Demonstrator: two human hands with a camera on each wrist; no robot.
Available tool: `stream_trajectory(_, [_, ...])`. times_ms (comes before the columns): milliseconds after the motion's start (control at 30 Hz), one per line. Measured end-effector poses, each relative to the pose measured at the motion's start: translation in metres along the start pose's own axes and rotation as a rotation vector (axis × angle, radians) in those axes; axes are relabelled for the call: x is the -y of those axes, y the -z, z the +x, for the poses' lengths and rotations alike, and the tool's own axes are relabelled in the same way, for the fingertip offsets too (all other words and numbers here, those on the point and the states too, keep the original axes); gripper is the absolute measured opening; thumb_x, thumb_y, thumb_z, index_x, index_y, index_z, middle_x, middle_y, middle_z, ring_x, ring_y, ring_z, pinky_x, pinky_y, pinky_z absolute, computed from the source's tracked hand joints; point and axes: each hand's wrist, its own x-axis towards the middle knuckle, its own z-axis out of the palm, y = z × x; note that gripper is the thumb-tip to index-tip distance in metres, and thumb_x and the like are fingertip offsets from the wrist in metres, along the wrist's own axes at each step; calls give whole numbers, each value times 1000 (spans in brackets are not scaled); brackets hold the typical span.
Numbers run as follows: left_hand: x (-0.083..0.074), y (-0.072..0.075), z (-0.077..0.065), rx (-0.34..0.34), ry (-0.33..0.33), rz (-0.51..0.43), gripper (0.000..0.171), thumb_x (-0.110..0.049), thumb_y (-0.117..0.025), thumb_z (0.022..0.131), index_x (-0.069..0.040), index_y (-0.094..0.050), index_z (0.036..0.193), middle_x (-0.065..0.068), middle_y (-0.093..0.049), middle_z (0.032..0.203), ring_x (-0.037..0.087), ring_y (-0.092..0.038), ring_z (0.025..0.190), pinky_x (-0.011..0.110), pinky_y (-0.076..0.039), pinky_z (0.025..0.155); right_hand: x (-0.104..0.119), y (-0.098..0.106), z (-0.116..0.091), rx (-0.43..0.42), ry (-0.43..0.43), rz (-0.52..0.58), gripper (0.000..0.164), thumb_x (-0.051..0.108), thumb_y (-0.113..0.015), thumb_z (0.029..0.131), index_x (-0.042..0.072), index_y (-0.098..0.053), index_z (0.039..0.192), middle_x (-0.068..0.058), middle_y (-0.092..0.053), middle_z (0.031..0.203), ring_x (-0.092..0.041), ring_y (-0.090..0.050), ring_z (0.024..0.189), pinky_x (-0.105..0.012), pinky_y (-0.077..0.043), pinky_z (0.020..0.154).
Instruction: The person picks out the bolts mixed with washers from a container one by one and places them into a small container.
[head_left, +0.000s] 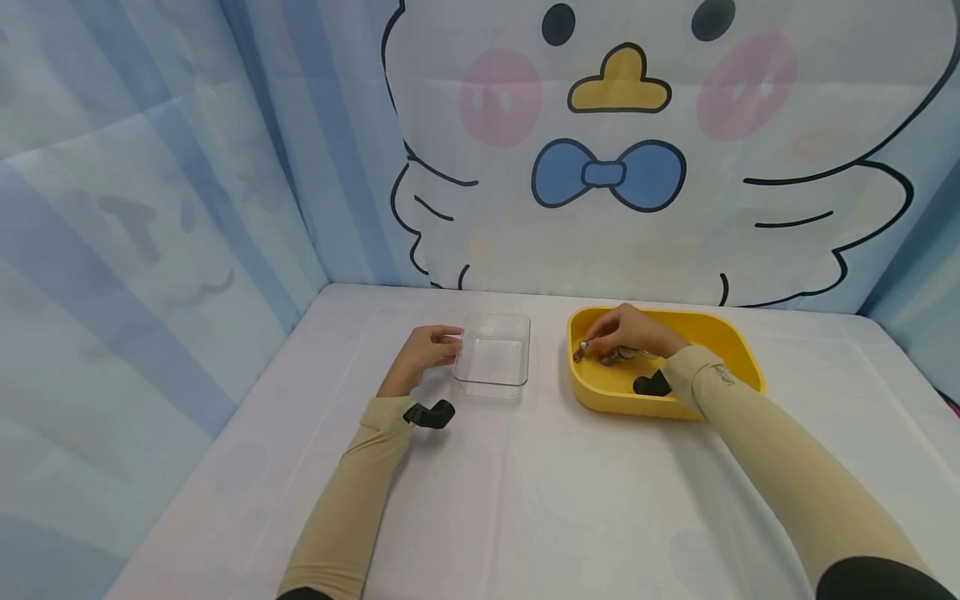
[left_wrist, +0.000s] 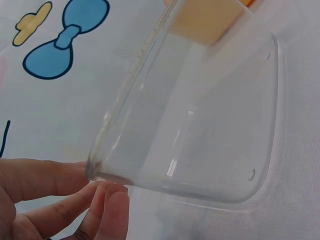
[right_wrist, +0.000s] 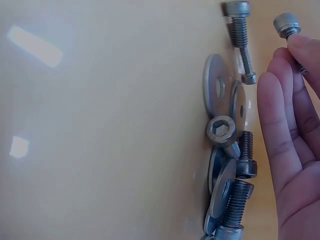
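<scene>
My left hand [head_left: 425, 350] pinches the near-left rim of a clear plastic box [head_left: 491, 384] on the table. The left wrist view shows fingers and thumb at one corner of that box [left_wrist: 215, 125], which has nothing visible inside. Over a yellow tray [head_left: 626, 403], my right hand [head_left: 633, 329] pinches a socket head bolt [right_wrist: 286, 23] between thumb and fingers, head outward. Flat washers [right_wrist: 216, 82] and several other socket head bolts [right_wrist: 240, 30] lie in the tray beside the hand. Part of the pile is hidden behind the right hand in the head view.
A white cloth [head_left: 480, 508] covers the table. Behind it hangs a curtain [head_left: 607, 242] printed with a cartoon bird. A black wrist camera [head_left: 429, 415] sits on the left wrist, and another black piece [head_left: 651, 384] shows by the right wrist, over the tray.
</scene>
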Motion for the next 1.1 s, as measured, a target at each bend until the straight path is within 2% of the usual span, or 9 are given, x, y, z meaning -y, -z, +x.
stream_trajectory(200, [1,0,0,2,-6,-2,38,-7,-60,91,-5,-56,129,13,-59,113,16,-61,94,31,-52,91,-3,2,-2,-20,6,98,31,14,-69,85,-8,-66,106,-8,-72,93,-12,-64,78,-23,-55,74])
stream_trajectory(500, [0,0,-2,6,-11,-14,38,-7,-60,91,-5,-56,129,13,-59,113,21,-61,101,33,-51,93,5,3,-6,-66,-7,167,33,13,-69,86,-9,-64,109,-6,-72,92,-13,-64,79,-26,-55,78])
stream_trajectory(733, [1,0,-2,11,-18,-23,38,-6,-60,91,-3,-56,129,13,-59,111,20,-61,99,34,-51,93,11,6,-9,-103,38,200,34,16,-68,86,-9,-64,109,9,-71,91,-10,-66,85,-34,-54,86])
stream_trajectory(867, [1,0,-1,6,-2,-26,38,-6,-59,91,-4,-56,129,11,-59,110,17,-60,95,33,-51,93,15,9,-11,-122,71,185,34,19,-68,87,-6,-65,109,13,-70,91,-10,-66,86,-28,-55,84])
stream_trajectory(1100, [-1,0,-1,0,11,-28,38,-7,-60,91,-5,-56,129,12,-59,112,17,-60,95,33,-51,93,24,11,-13,-149,62,183,40,24,-69,86,-5,-64,112,6,-70,97,-17,-65,91,-26,-53,86])
